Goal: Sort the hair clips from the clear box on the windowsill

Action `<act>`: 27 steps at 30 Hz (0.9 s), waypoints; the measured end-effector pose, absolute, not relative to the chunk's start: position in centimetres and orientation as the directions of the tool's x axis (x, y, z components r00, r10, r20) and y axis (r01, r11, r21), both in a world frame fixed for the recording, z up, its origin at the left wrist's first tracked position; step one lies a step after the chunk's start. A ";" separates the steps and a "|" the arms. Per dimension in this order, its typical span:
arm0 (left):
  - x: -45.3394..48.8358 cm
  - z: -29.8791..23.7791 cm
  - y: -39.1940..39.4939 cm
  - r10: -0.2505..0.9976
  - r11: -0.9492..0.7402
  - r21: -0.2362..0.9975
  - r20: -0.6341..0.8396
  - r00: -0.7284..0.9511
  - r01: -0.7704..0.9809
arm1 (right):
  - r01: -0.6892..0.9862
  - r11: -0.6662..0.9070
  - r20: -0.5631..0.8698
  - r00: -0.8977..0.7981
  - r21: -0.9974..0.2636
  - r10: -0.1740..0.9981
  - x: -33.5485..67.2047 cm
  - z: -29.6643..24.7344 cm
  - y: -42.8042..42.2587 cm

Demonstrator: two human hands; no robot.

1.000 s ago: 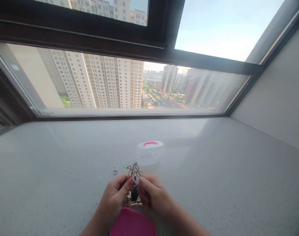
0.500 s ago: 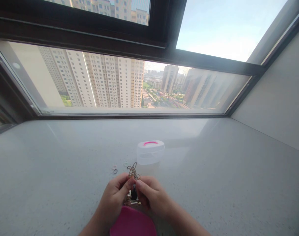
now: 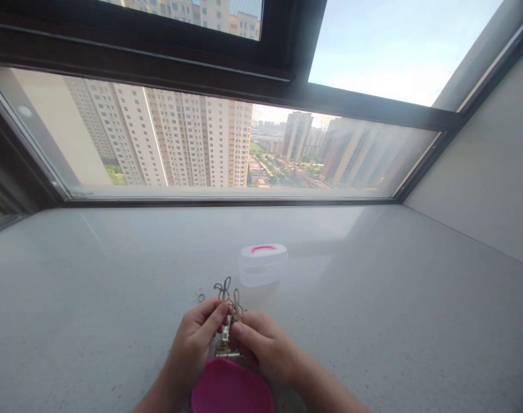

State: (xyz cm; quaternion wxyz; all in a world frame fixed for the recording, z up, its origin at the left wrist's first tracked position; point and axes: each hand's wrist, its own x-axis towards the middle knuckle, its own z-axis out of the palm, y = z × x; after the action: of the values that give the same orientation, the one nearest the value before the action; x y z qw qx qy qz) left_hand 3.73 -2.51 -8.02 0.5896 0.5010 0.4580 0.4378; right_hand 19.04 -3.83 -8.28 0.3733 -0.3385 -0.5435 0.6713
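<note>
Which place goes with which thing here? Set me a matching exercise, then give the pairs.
Things:
1. metal clips
2. clear box with pink handle
3. pink lid
4. small rings

Places:
A. bottom edge of the view, below both hands
B. pinched between left hand and right hand
C. on the sill left of the clips
D. beyond the hands, toward the window

Pairs: 1-B, 2-D, 3-A, 4-C

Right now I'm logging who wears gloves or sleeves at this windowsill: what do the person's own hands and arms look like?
Both are bare. The left hand and right hand wear no gloves, and no rings or wristbands show. The forearms run to the bottom edge of the picture with no sleeves or watch in view. The nails look short and unpainted, though they are too small to be sure.
</note>
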 end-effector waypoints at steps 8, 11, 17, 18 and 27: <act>3.9 -8.2 -2.4 0.968 0.085 0.996 -0.076 0.239 -0.031 | -0.184 -0.208 -0.110 -0.435 -0.961 0.894 19.1 -8.4 -3.5; 3.8 -8.6 -2.4 0.969 0.073 0.997 -0.064 0.240 -0.029 | -0.220 -0.212 -0.121 -0.365 -0.952 0.923 18.9 -8.7 -3.4; 3.9 -8.8 -2.3 0.975 0.079 0.997 -0.072 0.209 -0.027 | -0.223 -0.165 -0.084 -0.332 -0.961 0.939 19.0 -8.9 -3.4; 3.9 -8.7 -2.3 0.979 0.080 0.996 -0.074 0.188 -0.027 | -0.217 -0.156 -0.081 -0.319 -0.964 0.944 19.0 -8.8 -3.4; 3.8 -8.4 -2.1 0.986 0.108 0.992 -0.099 0.132 -0.066 | -0.345 -0.176 -0.080 -0.276 -0.922 0.958 18.9 -9.1 -3.0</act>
State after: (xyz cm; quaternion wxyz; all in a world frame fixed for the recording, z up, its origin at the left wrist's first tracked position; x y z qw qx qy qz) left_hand 3.80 -2.05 -8.40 0.5743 0.4862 0.4734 0.4579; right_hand 18.91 -3.02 -9.13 0.4813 -0.3610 -0.4246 0.6766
